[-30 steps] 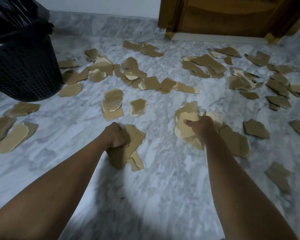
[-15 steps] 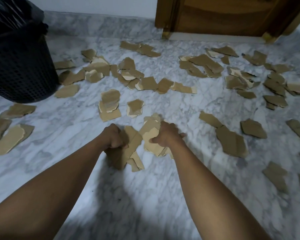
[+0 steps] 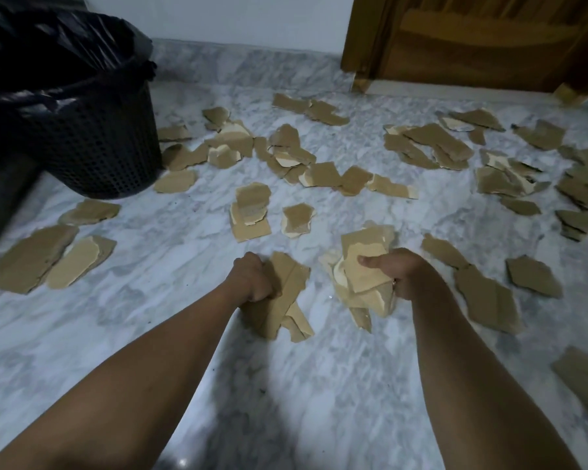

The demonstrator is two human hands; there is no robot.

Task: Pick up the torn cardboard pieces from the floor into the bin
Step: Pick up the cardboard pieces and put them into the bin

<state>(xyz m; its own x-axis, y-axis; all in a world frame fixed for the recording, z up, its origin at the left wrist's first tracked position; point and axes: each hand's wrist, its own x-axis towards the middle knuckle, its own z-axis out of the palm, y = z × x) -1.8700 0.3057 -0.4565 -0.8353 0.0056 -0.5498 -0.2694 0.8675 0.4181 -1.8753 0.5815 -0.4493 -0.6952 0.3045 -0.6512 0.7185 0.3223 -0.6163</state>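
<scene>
Several torn brown cardboard pieces (image 3: pixel 319 176) lie scattered over the grey marble floor (image 3: pixel 319 385). My left hand (image 3: pixel 253 281) is closed on a bunch of cardboard pieces (image 3: pixel 287 300) near the middle of the view. My right hand (image 3: pixel 401 271) grips a thicker stack of cardboard pieces (image 3: pixel 364 266), thumb on top, just right of the left hand. The black mesh bin (image 3: pixel 92 140) with a black bag liner stands at the far left, well beyond both hands.
A wooden door and frame (image 3: pixel 472 42) close off the far right. A white wall with a marble skirting runs along the back. Loose pieces (image 3: pixel 486 296) lie right of my right arm, and larger ones (image 3: pixel 34 259) at the left near a dark object at the edge.
My right hand has carried its stack from the right in towards the left hand, then slightly back out to the right. The view has tilted up, showing more of the bin. The left hand kept its grip.
</scene>
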